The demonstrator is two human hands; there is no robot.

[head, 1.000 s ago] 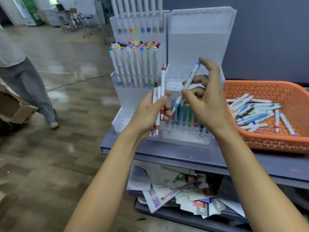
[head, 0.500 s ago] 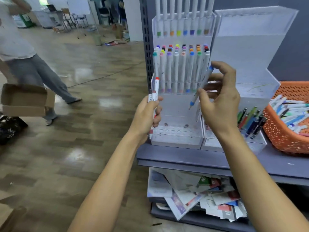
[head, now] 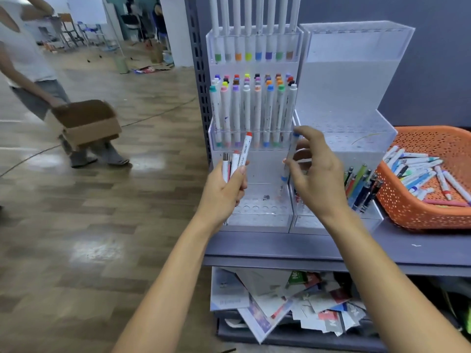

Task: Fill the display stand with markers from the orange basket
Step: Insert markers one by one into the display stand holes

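Head view: my right hand point(head: 316, 174) pinches a blue-capped marker point(head: 292, 146) between thumb and fingers. It stands near upright, its lower end aimed at the empty holes point(head: 257, 207) in the display stand's point(head: 254, 222) bottom tier just below. The standing markers point(head: 254, 110) above crowd the entry. My left hand point(head: 226, 184) grips a red-capped bundle point(head: 245, 151) by the stand's left edge. The orange basket point(head: 420, 215), with markers in it, sits toward the shelf's point(head: 407, 250) right end.
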